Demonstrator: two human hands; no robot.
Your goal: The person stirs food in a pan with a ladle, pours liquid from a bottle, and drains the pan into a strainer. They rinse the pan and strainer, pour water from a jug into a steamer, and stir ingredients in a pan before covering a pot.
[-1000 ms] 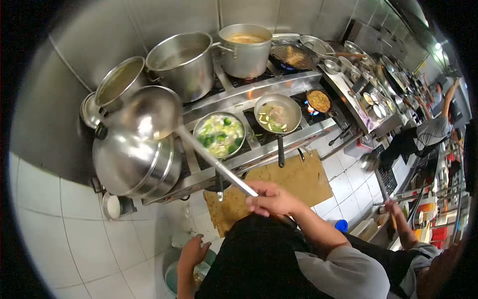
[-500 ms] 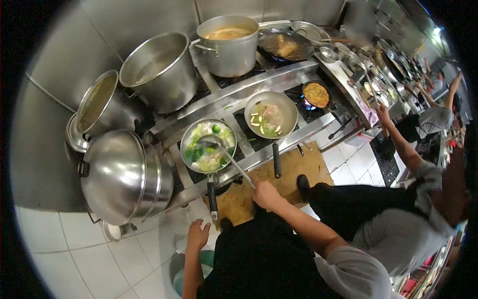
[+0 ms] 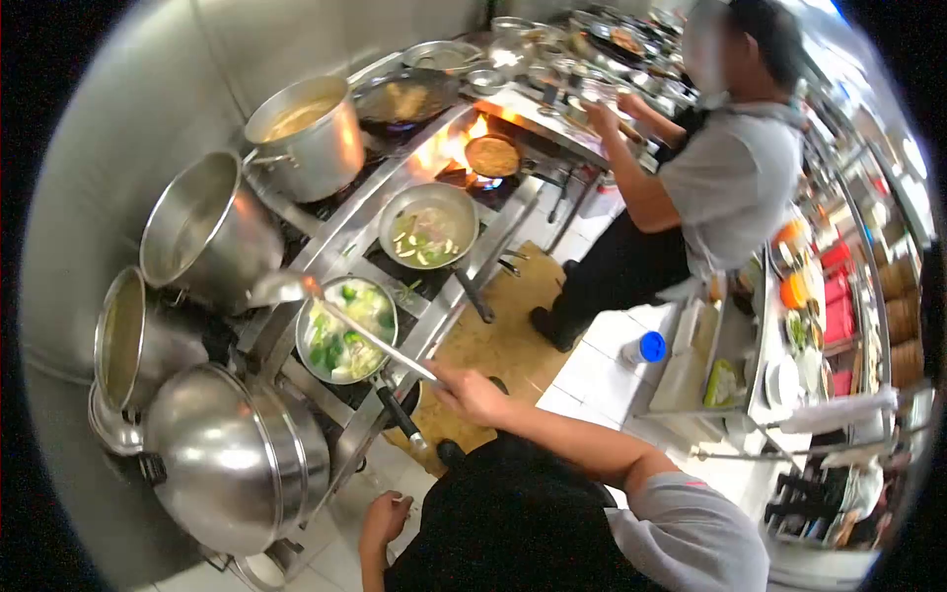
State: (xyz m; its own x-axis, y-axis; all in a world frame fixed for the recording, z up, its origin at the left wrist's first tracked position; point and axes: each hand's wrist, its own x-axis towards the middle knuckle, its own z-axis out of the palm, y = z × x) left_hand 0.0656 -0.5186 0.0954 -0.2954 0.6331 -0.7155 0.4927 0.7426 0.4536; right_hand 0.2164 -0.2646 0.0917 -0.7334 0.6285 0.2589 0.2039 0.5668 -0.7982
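My right hand is closed round the long handle of a metal ladle. The ladle's bowl is raised past the far-left rim of a frying pan, near the tall pots. White and green vegetables lie in that pan, whose black handle points toward me. Low beside my apron hangs my left hand, fingers curled in and apart from the pan. Farther right, a second frying pan on the stove holds pale pieces and green bits in liquid.
Tall flames rise beside a small pan of browned food. Large pots and a domed steamer line the left and back. A co-worker stands at the counter on the right. A blue-topped container sits on the floor.
My right hand has lifted the ladle out of the vegetables toward the pots. My left hand's fingers have curled in. Flames have flared by the small pan, and my view has turned right.
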